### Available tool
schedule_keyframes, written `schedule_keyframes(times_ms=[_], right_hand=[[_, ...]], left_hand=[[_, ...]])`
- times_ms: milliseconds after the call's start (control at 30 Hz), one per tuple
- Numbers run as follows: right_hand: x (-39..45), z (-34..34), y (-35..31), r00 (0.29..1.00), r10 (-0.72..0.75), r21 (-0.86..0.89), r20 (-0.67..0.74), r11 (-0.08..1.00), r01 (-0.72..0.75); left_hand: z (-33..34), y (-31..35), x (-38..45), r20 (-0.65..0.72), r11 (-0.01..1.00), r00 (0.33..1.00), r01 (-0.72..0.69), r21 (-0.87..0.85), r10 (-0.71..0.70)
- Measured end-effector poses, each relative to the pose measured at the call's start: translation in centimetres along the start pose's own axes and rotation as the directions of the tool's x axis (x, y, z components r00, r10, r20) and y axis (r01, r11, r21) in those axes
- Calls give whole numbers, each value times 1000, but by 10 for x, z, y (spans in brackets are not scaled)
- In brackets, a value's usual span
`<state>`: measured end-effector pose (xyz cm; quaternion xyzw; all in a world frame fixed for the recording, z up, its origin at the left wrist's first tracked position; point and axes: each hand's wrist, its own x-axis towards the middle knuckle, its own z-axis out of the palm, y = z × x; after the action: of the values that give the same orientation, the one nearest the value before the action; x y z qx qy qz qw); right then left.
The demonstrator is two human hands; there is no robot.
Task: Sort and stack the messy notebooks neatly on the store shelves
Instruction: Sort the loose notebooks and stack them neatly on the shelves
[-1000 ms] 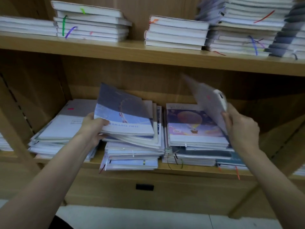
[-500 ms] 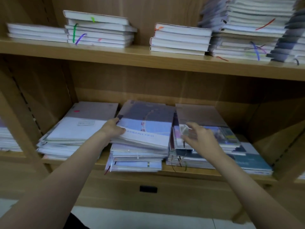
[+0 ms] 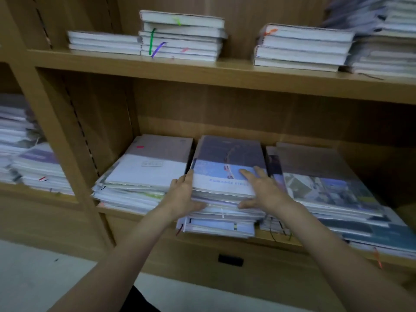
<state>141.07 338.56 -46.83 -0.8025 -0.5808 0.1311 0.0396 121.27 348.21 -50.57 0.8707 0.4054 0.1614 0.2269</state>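
Note:
On the lower shelf (image 3: 313, 244) stand three piles of thin notebooks. The middle pile is topped by a blue and dark notebook (image 3: 227, 161). My left hand (image 3: 182, 195) grips that pile's front left corner, fingers on its side and thumb along the front. My right hand (image 3: 261, 190) lies with its fingers on the blue cover and its thumb hooked under the front edge of the upper notebooks. The left pile (image 3: 148, 170) has a white and grey cover. The right pile (image 3: 319, 179) is fanned out and untidy.
The upper shelf (image 3: 202, 73) carries several stacks of thick white books (image 3: 182, 37) with coloured ribbons. A wooden upright (image 3: 58, 136) separates a left bay holding more messy notebooks (image 3: 33, 167). Ribbons hang over the lower shelf's front. Pale floor lies below.
My right hand left the right pile, where it had laid a notebook, and came onto the middle pile. The tilted blue notebook now lies flat. The view has moved closer and shifted left.

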Motion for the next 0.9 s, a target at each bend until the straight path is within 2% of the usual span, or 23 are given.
schedule_keyframes(times_ms=[67, 100, 200, 267, 333, 433, 500, 600, 767, 900], right_hand=[[-3, -5, -6, 999, 21, -88, 29, 996, -18], [-6, -11, -10, 1000, 12, -122, 29, 992, -8], [-13, -28, -37, 992, -125, -74, -31, 990, 123], [-10, -27, -71, 965, -257, 6, -49, 966, 257], [-2, -15, -107, 935, -353, 37, -38, 934, 354], [17, 13, -148, 916, -400, -192, 27, 897, 398], [28, 30, -161, 926, -376, -370, 43, 855, 364], [37, 45, -168, 940, -337, -540, -55, 802, 257], [50, 52, -169, 891, -411, -519, -194, 813, 262], [55, 54, -167, 868, -422, -400, -262, 866, 300]], left_hand=[[-10, -5, -9, -60, 978, 995, -86, -189, 76], [-16, -15, -15, -107, 969, 992, -86, -231, 62], [-31, -54, -36, -335, 993, 940, 29, -114, -66], [-33, -87, -50, -412, 985, 895, 164, -48, -169], [-32, -106, -62, -430, 969, 879, 245, 34, -207], [-26, -124, -68, -420, 953, 902, 205, 224, -95], [-30, -131, -69, -426, 910, 904, 208, 359, -39], [-44, -140, -67, -403, 857, 915, 184, 482, 30], [-57, -152, -53, -357, 833, 933, 161, 530, 47], [-63, -148, -51, -379, 875, 922, 244, 419, -76]])
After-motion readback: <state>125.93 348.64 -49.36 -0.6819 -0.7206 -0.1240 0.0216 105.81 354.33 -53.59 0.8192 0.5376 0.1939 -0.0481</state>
